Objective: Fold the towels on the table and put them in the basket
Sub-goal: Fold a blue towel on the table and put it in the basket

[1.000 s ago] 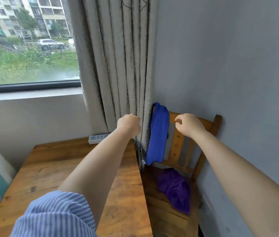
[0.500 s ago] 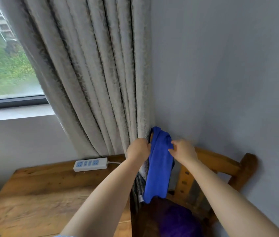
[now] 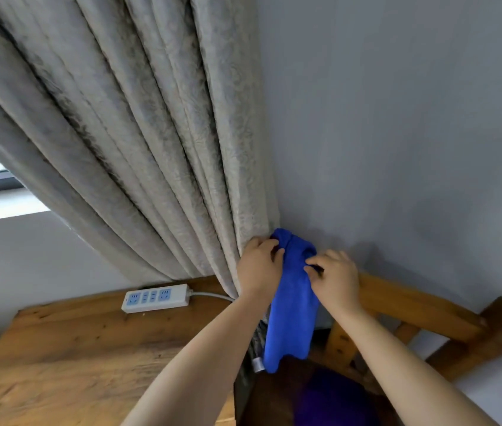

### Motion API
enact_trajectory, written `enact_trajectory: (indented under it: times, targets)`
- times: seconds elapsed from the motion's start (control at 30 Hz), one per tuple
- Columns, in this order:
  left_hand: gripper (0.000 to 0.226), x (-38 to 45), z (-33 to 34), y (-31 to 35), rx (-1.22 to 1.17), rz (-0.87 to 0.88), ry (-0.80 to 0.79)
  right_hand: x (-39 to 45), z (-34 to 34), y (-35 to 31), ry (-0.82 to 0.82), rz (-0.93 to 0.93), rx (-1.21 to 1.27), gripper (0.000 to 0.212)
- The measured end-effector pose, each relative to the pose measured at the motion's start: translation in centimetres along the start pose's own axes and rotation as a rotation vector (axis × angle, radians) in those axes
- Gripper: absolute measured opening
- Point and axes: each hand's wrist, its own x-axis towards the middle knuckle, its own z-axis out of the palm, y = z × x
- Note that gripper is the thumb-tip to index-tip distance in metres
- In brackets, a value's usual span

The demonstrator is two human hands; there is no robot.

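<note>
Blue towel, top under hands

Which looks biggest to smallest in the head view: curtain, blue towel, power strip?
1. Curtain, by far the largest.
2. Blue towel, draped over the chair back, gripped by both hands.
3. Power strip, smallest.

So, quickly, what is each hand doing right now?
Left hand: fingers curled, gripping the blue towel near its top.
Right hand: fingers pinching the same towel's top.

The curtain crowds the left, the wall seemingly close behind the chair back.
</note>
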Motion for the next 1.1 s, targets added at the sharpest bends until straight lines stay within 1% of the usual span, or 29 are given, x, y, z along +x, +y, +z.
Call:
enact_trajectory:
  times: [0.1, 0.2, 0.3, 0.37, 0.43, 0.5, 0.57, 0.7, 0.73, 0.83, 0.9, 0.97, 1.03, 1.07, 1.1]
  targets:
    - [0.026, 0.0, 0.3, 0.4, -0.037, -0.018, 0.028, -0.1, 0.0, -0.1, 0.034, -0.009, -0.009, 0.018]
    - [0.021, -0.6, 0.0, 0.3, -0.158, -0.084, 0.029, -0.9, -0.3, -0.2, 0.070, 0.015, -0.012, 0.007]
    - [0.012, -2.0, -1.0, -0.4, -0.306, -0.158, 0.005, -1.9, -1.2, -1.0, 0.033, 0.216, 0.086, 0.012]
    - [0.010, -2.9, -2.1, -0.8, -0.382, -0.161, 0.001, -2.3, -2.3, -1.4, 0.021, 0.268, 0.172, 0.013]
    - [0.010, -4.4, -3.9, -1.3, -0.433, -0.143, 0.030, -3.3, -3.7, -2.6, 0.047, 0.245, 0.245, 0.012]
    - [0.015, -6.2, -6.0, -2.0, -0.461, -0.123, 0.059, -4.4, -5.4, -4.0, 0.054, 0.202, 0.285, 0.012]
    - [0.024, -8.4, -8.4, -3.2, -0.475, -0.100, 0.094, -6.0, -6.8, -6.0, 0.042, 0.128, 0.304, 0.011]
    - [0.012, -13.5, -13.6, -6.6, -0.544, -0.072, 0.151, -10.1, -8.4, -11.5, 0.013, -0.003, 0.318, 0.011]
    - [0.011, -15.7, -15.6, -8.1, -0.551, -0.071, 0.186, -11.9, -8.5, -13.9, 0.009, -0.029, 0.336, 0.010]
    - [0.010, -19.6, -19.4, -10.9, -0.501, -0.026, 0.288, -15.0, -8.5, -18.2, -0.008, -0.059, 0.401, 0.010]
    - [0.009, -22.4, -22.1, -13.3, -0.478, -0.023, 0.341, -17.4, -7.8, -21.2, -0.040, -0.061, 0.456, 0.010]
    - [0.016, -25.0, -24.5, -15.8, -0.448, -0.050, 0.384, -19.5, -6.6, -24.0, -0.089, -0.038, 0.526, 0.010]
    - [0.018, -27.2, -26.3, -18.4, -0.441, -0.088, 0.407, -21.2, -5.1, -26.7, -0.154, -0.005, 0.592, 0.008]
    - [0.018, -28.0, -27.0, -19.4, -0.447, -0.109, 0.405, -21.9, -4.4, -27.7, -0.185, 0.015, 0.622, 0.011]
    - [0.018, -29.2, -27.8, -20.9, -0.451, -0.135, 0.411, -22.8, -3.2, -29.1, -0.224, 0.033, 0.655, 0.017]
